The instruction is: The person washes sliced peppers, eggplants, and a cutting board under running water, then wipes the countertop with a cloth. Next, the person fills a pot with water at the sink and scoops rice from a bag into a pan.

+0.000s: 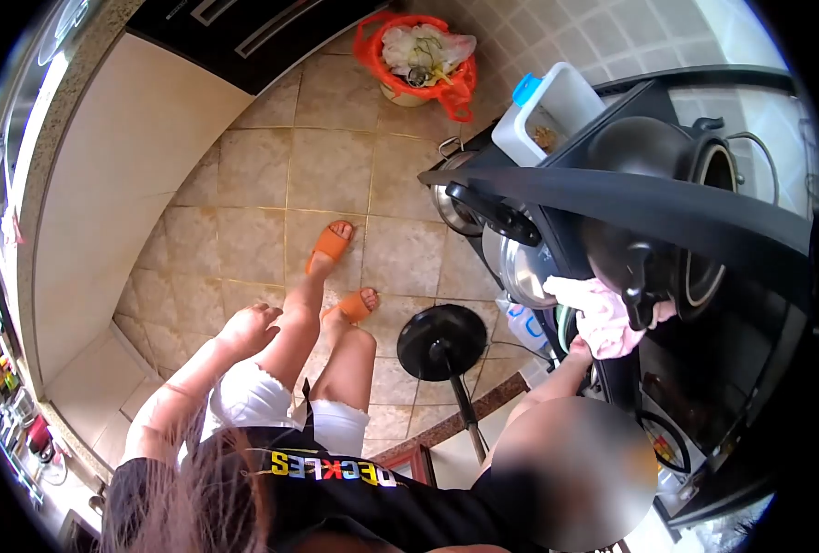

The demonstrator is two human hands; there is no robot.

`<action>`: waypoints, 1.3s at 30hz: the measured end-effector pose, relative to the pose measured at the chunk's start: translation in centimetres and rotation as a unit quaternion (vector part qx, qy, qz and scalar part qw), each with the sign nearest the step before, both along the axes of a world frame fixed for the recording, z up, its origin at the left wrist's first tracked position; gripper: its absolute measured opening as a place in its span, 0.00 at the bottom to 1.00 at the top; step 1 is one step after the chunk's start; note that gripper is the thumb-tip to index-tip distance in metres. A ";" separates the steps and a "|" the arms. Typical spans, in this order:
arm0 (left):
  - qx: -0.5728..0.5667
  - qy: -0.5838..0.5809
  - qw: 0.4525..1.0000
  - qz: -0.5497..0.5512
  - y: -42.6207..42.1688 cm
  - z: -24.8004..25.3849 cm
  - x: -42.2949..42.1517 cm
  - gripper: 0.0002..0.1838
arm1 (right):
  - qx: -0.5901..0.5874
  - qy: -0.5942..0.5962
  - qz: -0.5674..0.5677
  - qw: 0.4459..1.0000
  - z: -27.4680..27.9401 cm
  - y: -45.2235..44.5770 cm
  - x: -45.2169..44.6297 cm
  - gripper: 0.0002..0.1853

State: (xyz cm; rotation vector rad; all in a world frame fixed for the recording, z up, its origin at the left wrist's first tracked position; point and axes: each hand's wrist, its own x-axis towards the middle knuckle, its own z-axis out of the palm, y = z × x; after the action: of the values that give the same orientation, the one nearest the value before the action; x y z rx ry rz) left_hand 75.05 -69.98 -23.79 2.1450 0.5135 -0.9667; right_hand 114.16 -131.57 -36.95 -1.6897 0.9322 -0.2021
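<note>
My right hand [578, 347] is closed on a pale pink cloth [605, 321], which hides most of the fingers. The cloth lies against the lower handle of a dark, rounded pot [626, 217], whose opening points to the right of the picture. Near my knee, my left hand [251, 331] is free, holding nothing, its fingers loosely bent. A glass pot lid [526, 270] sits beside the cloth on the black rack [649, 201].
A white plastic bin [557, 103] with a blue clip stands by the pot. On the tiled floor [326, 166] are a round black stand base [440, 343] with a pole and a bin lined with a red bag [460, 88]. Pale cabinets [105, 175] stand left.
</note>
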 end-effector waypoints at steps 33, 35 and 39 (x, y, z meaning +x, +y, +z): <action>-0.141 -0.240 0.956 0.095 13.8 24.8 -10.8 0.21 | 0.334 0.052 0.335 0.879 30.9 51.9 -39.8 0.06; -0.284 -0.188 0.917 0.207 16.4 26.8 -12.1 0.25 | 0.345 0.020 0.433 0.833 33.4 57.4 -41.5 0.06; -0.417 -0.178 0.801 0.392 20.1 30.3 -14.6 0.30 | 0.326 -0.029 0.604 0.727 38.0 66.4 -44.9 0.11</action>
State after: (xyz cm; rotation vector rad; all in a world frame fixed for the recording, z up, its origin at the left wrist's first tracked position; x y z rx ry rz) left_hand 60.49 -49.88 6.49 1.0760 0.5649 -0.2022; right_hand 69.28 -65.13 1.04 -1.2765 -0.2971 0.8589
